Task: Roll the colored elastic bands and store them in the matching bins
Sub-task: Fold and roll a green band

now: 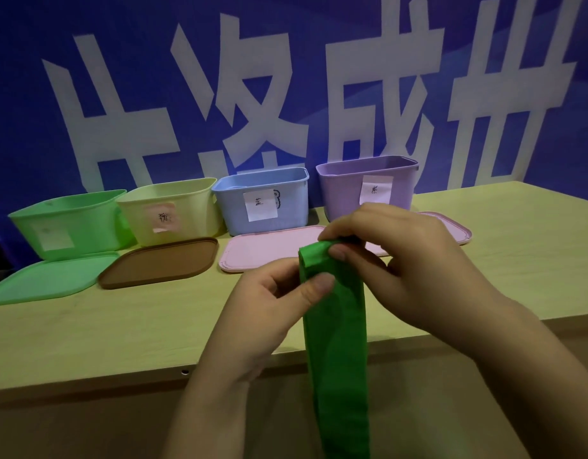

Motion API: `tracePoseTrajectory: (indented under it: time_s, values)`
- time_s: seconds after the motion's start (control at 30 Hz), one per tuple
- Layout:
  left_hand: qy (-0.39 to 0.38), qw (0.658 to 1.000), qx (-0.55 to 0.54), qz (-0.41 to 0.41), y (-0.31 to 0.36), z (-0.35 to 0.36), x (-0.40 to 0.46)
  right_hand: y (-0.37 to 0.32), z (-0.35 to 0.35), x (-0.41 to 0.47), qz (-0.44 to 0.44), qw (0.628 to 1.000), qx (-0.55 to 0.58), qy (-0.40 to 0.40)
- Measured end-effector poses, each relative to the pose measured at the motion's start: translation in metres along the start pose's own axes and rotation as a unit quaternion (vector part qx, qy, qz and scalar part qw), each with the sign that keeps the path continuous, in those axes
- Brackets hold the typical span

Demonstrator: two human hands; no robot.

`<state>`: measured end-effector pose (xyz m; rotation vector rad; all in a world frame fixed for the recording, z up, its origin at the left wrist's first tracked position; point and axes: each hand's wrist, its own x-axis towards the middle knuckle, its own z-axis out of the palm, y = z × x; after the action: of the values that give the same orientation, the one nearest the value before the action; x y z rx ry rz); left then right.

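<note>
A green elastic band (339, 352) hangs from both my hands over the table's front edge, its top end folded over into a small roll. My left hand (259, 309) pinches the band's left edge just below the fold, thumb on top. My right hand (402, 260) grips the rolled top from above and behind. Along the back of the table stand a green bin (70, 223), a pale yellow bin (173, 210), a blue bin (263, 200) and a purple bin (369, 187), all without lids and each with a paper label.
Lids lie flat in front of the bins: a green lid (47, 279), a brown lid (160, 263) and two pink lids (263, 250) (448, 226). The wooden table (120, 326) ends at a front edge below my hands. A blue banner with white characters fills the background.
</note>
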<state>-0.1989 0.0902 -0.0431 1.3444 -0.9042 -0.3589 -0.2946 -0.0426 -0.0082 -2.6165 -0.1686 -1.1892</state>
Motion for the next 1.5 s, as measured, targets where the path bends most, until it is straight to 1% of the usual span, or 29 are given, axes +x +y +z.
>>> tracePoseTrajectory:
  time_s: [0.07,0.23,0.33,0.43,0.57,0.7,0.83,0.9,1.03,1.13,1.23,1.4,1.5]
  values:
    - [0.002,1.0,0.004,-0.012,0.001,0.003,0.001,0.0,-0.002,0.004,-0.007,1.0,-0.003,0.003]
    - [0.024,1.0,-0.01,-0.005,0.004,0.005,0.008,0.001,-0.001,0.01,-0.028,0.999,-0.008,0.019]
    - [0.019,0.999,-0.037,-0.013,0.008,0.006,0.009,0.003,0.002,0.01,-0.037,0.998,0.009,0.042]
    - [0.022,0.999,-0.024,-0.016,0.012,0.009,0.008,0.005,0.004,0.008,-0.046,0.996,0.025,0.065]
    - [0.05,0.999,0.012,-0.004,0.014,0.009,0.006,0.006,0.007,0.006,-0.044,0.995,-0.004,0.084]
    - [0.03,1.0,-0.005,-0.007,0.013,0.011,-0.001,0.005,0.01,0.0,-0.051,0.994,-0.025,0.094]
    - [0.017,1.0,0.018,-0.008,0.011,0.009,-0.001,0.006,0.012,-0.003,-0.052,0.99,-0.061,0.116]
    - [0.016,1.0,0.013,-0.004,0.01,0.009,-0.002,0.005,0.013,-0.005,-0.057,0.988,-0.07,0.124]
    - [0.038,0.996,-0.07,-0.028,0.011,0.014,-0.003,0.003,0.015,-0.009,-0.087,0.986,-0.073,0.125]
    - [0.062,0.995,-0.066,-0.033,0.012,0.018,-0.003,0.003,0.014,-0.01,-0.102,0.986,-0.068,0.116]
    - [0.078,0.995,-0.045,-0.045,0.009,0.018,-0.003,0.004,0.013,-0.012,-0.113,0.987,-0.065,0.089]
    - [0.05,0.995,-0.064,-0.06,0.006,0.013,-0.006,0.007,0.015,-0.013,-0.123,0.987,-0.081,0.055]
    - [0.036,0.996,-0.06,-0.054,0.005,0.011,-0.009,0.008,0.014,-0.012,-0.131,0.986,-0.089,0.044]
